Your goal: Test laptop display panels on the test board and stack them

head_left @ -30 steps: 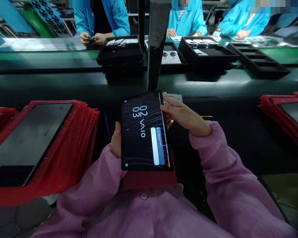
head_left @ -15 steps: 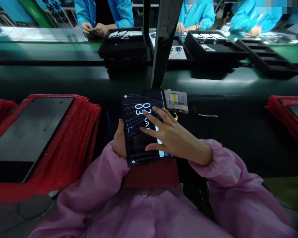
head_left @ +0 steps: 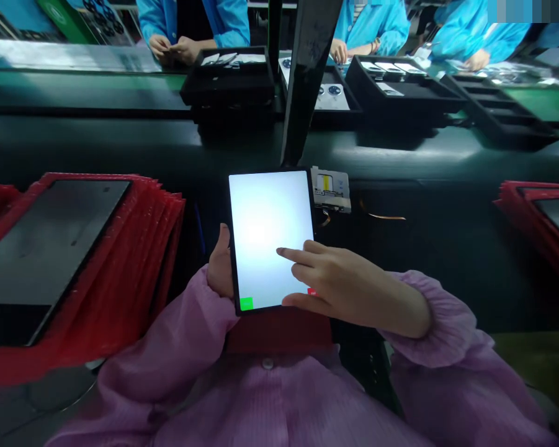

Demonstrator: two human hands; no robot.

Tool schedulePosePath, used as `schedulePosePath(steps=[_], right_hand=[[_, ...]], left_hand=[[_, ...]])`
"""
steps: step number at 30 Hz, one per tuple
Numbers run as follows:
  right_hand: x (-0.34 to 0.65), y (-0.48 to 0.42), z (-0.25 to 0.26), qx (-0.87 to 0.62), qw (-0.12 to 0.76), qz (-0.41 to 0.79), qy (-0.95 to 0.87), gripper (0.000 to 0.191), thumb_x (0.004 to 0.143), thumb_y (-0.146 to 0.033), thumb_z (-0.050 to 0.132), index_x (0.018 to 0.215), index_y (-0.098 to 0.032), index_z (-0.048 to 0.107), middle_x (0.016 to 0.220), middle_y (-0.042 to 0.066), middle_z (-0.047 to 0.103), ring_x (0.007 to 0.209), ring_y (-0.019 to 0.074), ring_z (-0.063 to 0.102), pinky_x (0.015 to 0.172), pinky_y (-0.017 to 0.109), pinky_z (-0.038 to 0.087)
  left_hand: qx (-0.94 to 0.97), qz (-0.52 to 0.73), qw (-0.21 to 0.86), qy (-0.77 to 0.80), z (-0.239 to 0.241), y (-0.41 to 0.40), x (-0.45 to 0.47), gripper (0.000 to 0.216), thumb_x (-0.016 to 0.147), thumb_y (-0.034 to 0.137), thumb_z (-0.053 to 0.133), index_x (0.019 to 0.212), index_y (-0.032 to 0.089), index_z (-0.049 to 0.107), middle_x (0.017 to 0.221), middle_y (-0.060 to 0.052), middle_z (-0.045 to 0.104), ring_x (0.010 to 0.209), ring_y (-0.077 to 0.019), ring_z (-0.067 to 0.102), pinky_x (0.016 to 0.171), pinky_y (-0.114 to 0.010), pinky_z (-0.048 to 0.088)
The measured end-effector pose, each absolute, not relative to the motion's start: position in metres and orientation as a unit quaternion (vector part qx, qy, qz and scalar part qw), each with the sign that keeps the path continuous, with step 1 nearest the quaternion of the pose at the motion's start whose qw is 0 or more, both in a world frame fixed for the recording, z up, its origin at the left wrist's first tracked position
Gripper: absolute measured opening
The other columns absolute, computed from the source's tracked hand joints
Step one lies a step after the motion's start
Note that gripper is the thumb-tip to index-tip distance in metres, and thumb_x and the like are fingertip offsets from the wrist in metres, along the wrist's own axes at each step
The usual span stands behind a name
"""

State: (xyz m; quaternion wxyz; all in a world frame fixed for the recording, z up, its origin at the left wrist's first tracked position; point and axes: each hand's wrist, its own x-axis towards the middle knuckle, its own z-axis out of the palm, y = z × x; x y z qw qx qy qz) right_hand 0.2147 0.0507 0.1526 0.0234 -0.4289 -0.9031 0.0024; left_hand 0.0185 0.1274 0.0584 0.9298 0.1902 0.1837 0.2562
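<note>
A tablet screen [head_left: 265, 223] glows almost fully white in front of me, with a green block at its lower left corner and a red one at its lower right. My left hand [head_left: 221, 267] grips its left edge, thumb up along the side and the other fingers hidden beneath. Over the right part of the glass is my right hand [head_left: 326, 276], holding nothing; its index finger points at the middle of the screen and the thumb is apart. A small metal board [head_left: 332, 189] with a yellow label lies just beyond the tablet's upper right corner, a thin orange flex cable near it.
Red padded sleeves [head_left: 153, 248] are stacked at left, with a dark screen panel [head_left: 69, 242] on top. More red sleeves [head_left: 512, 208] lie at far right. A metal post [head_left: 307, 81] rises ahead. Black trays [head_left: 228, 87] line the far bench, where people in blue jackets sit.
The screen has gone from a dark lock-screen picture with clock digits to white with coloured corner blocks. My right hand has shifted slightly down and right, its spread fingers now partly curled.
</note>
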Motion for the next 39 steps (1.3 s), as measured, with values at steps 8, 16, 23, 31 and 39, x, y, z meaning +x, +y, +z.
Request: schedulePosePath(steps=[8,16,23,31,39], right_hand=[[0.221,0.054,0.157,-0.485,0.151,-0.066,-0.859,0.053,0.091,-0.053,0.045,0.128,-0.017,0.057,0.136,0.009,0.054,0.118,0.0178,0.054,0.097,0.034,0.055],[0.191,0.076,0.112,-0.542,0.112,-0.097,-0.828,0.098,0.074,-0.071,0.056,0.153,-0.019,0.028,0.159,0.014,0.018,0.15,0.0353,0.021,0.124,0.054,0.03],[0.185,0.071,0.113,-0.503,0.108,-0.166,-0.841,0.036,0.095,-0.022,0.04,0.124,-0.017,0.06,0.134,0.006,0.054,0.128,0.0193,0.051,0.105,0.032,0.051],[0.2,0.043,0.148,-0.509,0.049,-0.095,-0.854,0.041,0.095,-0.046,0.042,0.116,-0.02,0.066,0.084,0.004,0.064,0.072,0.0079,0.058,0.055,0.023,0.033],[0.234,0.056,0.172,-0.647,0.125,-0.041,-0.751,0.046,0.096,-0.048,0.038,0.13,-0.023,0.058,0.1,0.007,0.068,0.084,0.011,0.062,0.065,0.02,0.038]], left_hand=[[0.224,0.276,0.912,0.203,0.064,0.122,0.022,0.095,0.083,0.084,0.015,0.149,0.019,0.035,0.149,-0.012,0.045,0.139,-0.0394,0.04,0.112,-0.062,0.033],[0.241,0.286,0.878,0.297,0.065,0.113,0.03,0.087,0.085,0.081,0.015,0.148,0.023,0.032,0.136,-0.013,0.057,0.132,-0.0365,0.049,0.107,-0.059,0.04],[0.296,0.297,0.851,0.317,0.059,0.12,0.026,0.088,0.086,0.078,0.009,0.138,0.018,0.047,0.123,-0.013,0.064,0.132,-0.0345,0.049,0.111,-0.056,0.037],[0.273,0.276,0.887,0.251,0.064,0.118,0.024,0.096,0.082,0.085,0.013,0.139,0.017,0.048,0.131,-0.014,0.06,0.138,-0.0366,0.042,0.114,-0.057,0.032],[0.225,0.263,0.903,0.255,0.045,0.12,0.017,0.092,0.077,0.087,0.031,0.139,0.021,0.048,0.137,-0.011,0.057,0.135,-0.0406,0.044,0.112,-0.061,0.035]])
